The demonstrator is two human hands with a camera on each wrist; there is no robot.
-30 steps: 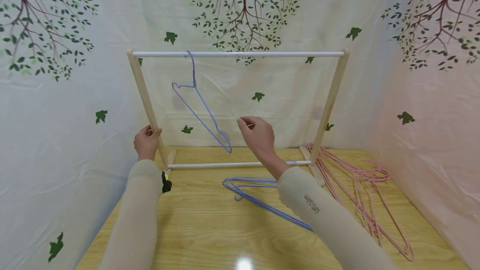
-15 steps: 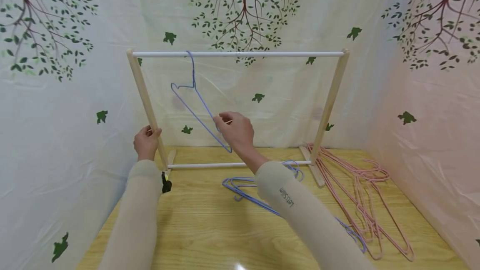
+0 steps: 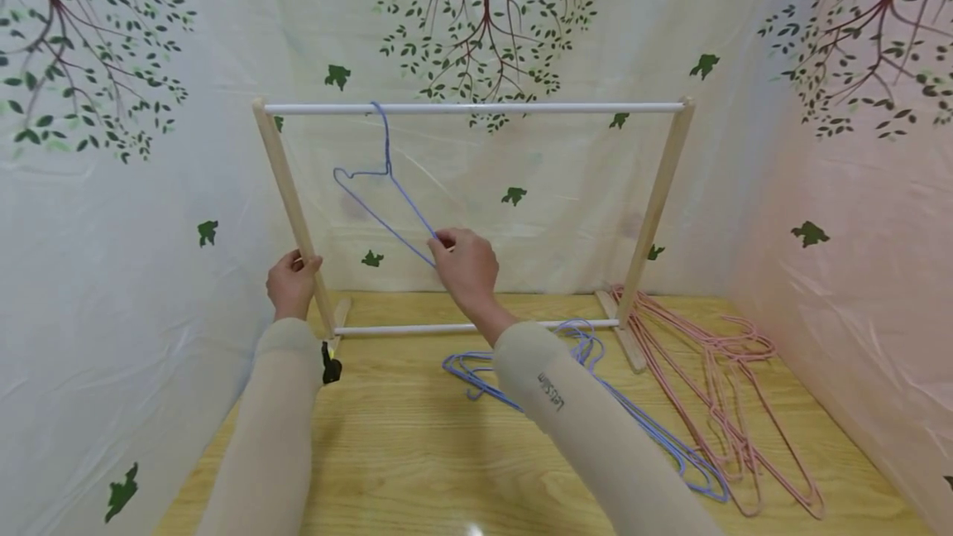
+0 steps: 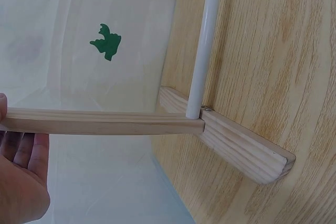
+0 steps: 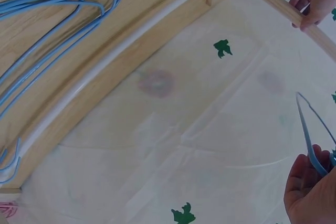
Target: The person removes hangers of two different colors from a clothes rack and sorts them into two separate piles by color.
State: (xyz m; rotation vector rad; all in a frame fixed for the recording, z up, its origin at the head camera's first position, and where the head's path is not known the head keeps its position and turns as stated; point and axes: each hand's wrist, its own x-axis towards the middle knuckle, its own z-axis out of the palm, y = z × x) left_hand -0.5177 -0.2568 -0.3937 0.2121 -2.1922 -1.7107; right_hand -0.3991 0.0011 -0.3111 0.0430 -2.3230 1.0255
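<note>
A blue clothes hanger [image 3: 405,203] hangs by its hook from the white top bar [image 3: 521,108] of a wooden rack, left of the bar's middle. My right hand [image 3: 469,267] holds that hanger near its lower right end, which the fingers hide. In the right wrist view the blue hanger [image 5: 305,121] runs into the curled fingers of the same hand [image 5: 310,192]. At the rack's left side, my left hand [image 3: 292,284] grips the wooden upright [image 3: 286,180]. The left wrist view shows this upright [image 4: 105,121] between thumb and fingers.
Several blue hangers [image 3: 648,420] lie on the wood-grain table [image 3: 395,453], partly behind my right forearm. To their right is a pile of pink hangers [image 3: 733,404]. A white lower bar [image 3: 402,329] joins the rack's feet. Printed sheeting [image 3: 566,197] stands behind and at both sides.
My right hand has moved left to the hanging blue hanger and taken hold of its lower end. The hanger has turned slightly. My left hand stays on the upright.
</note>
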